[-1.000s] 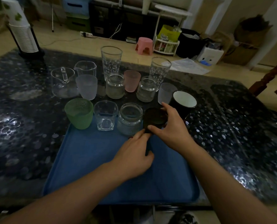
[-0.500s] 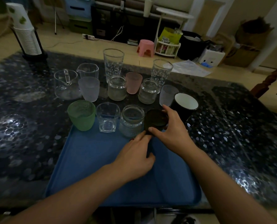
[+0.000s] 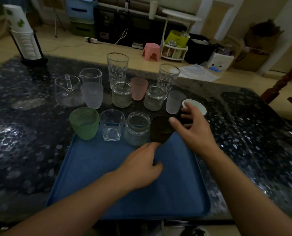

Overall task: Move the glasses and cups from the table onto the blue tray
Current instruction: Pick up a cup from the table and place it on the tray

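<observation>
Blue tray (image 3: 90,193), plastic, set on the dark speckled table (image 3: 22,150) at the near edge. Four vessels are lined along its far rim: green cup (image 3: 84,123), square clear glass (image 3: 112,124), ribbed glass jar (image 3: 137,128), dark cup (image 3: 161,129).

Change noted: half a second ago the right hand (image 3: 193,132) was wrapped about the dark cup; it is now lifted off and spread, thumb just beside that cup's rim, fingers extended over the black mug with white interior (image 3: 195,106), which stands on the table beyond the tray's far right corner. The dark cup is judged as placed, and the mug as the next item to be taken.

Left hand (image 3: 140,167): laid low over the tray floor, fingers loosely extended, fingertips at the base of the dark cup, nothing held. Whether the cup is actually touched cannot be told.

Right hand: open, nothing gripped; contact with the mug is not clearly shown.

Remaining on the table, well behind the tray: two tall patterned glasses (image 3: 117,69), two clear jars (image 3: 121,93), pink cup (image 3: 139,88), two frosted cups (image 3: 91,95), two spouted measuring glasses (image 3: 67,90). The task is judged to be at an early stage.
</observation>
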